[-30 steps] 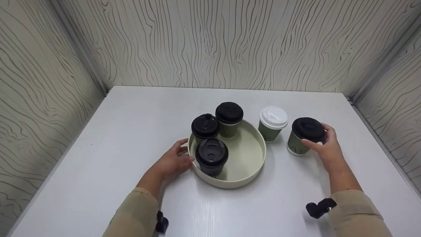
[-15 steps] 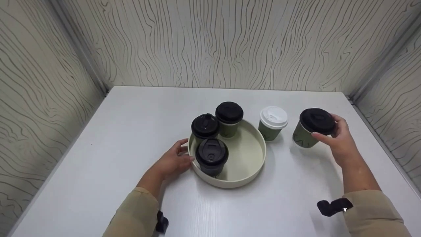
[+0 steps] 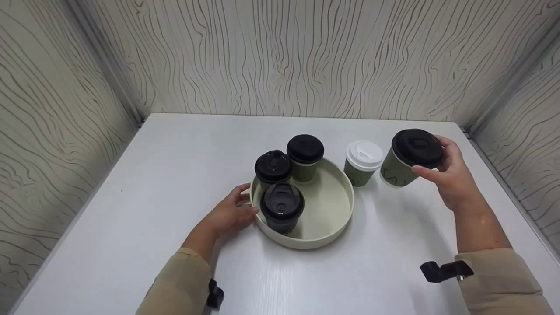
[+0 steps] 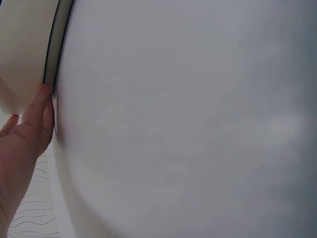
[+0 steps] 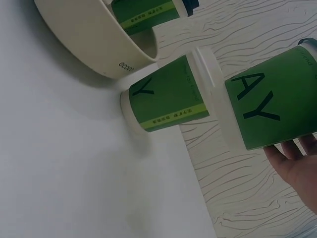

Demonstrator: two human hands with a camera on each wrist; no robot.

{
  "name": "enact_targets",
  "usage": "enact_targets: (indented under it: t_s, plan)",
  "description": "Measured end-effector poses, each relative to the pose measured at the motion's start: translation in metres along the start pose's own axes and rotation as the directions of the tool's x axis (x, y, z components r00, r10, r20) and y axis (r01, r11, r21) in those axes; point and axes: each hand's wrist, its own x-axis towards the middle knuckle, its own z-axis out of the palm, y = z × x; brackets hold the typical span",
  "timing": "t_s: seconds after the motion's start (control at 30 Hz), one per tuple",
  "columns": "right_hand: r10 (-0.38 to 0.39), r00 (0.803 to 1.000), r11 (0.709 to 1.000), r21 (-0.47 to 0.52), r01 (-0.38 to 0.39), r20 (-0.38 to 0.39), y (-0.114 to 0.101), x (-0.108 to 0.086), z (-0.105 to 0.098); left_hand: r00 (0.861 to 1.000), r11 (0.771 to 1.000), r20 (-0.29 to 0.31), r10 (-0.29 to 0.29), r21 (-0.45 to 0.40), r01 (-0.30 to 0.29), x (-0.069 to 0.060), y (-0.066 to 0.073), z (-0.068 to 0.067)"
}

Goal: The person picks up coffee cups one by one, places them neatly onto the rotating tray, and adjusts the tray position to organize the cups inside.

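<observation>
My right hand (image 3: 453, 175) grips a green paper cup (image 3: 397, 169) with a black lid, holding it tilted above the table at the right. In the right wrist view, the fingers of the right hand (image 5: 301, 166) wrap the held cup (image 5: 277, 99). Just left of it a green cup with a white lid (image 3: 364, 156) stands on the table. My left hand (image 3: 227, 216) touches the left rim of a round cream tray (image 3: 326, 210); the left wrist view shows the hand (image 4: 25, 141) against the tray's wall (image 4: 25, 49). Three black-lidded cups (image 3: 282, 201) stand in the tray's left and back parts.
The white table (image 3: 144, 188) is enclosed by wood-grain patterned panels (image 3: 275, 57) at the back and sides. A black device (image 3: 445, 271) is strapped at the right sleeve, another (image 3: 215, 294) at the left sleeve.
The right hand has lifted the black-lidded cup off the table, moving it toward the back and first right, then slightly left. The left hand and the tray have stayed in place.
</observation>
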Motion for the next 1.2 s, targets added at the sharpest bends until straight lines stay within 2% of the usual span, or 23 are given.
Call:
enact_targets:
  t_s: [0.33, 0.63, 0.77, 0.93, 1.2]
  plan:
    - [-0.016, 0.998, 1.000, -0.006, 0.017, 0.058, -0.006, 0.006, 0.025, 1.000, 1.000, 0.001, 0.001, 0.014, -0.001, 0.001, 0.000, 0.000]
    - [0.005, 0.998, 0.998, -0.055, -0.001, 0.068, -0.002, 0.010, 0.052, 1.000, 1.000, 0.016, -0.009, 0.016, 0.009, -0.009, 0.014, 0.005]
    - [0.031, 0.997, 0.998, -0.058, -0.027, 0.071, 0.000, 0.010, 0.063, 1.000, 0.999, 0.004, -0.027, 0.029, 0.027, -0.005, 0.009, 0.003]
    - [0.053, 0.997, 0.997, -0.060, -0.050, 0.055, 0.004, 0.008, 0.075, 1.000, 0.998, -0.008, -0.020, 0.055, 0.021, 0.000, 0.003, 0.001]
    - [0.103, 0.993, 0.993, -0.065, -0.099, 0.052, 0.017, 0.004, 0.090, 1.000, 0.999, -0.010, -0.019, 0.028, 0.020, 0.001, 0.003, 0.001]
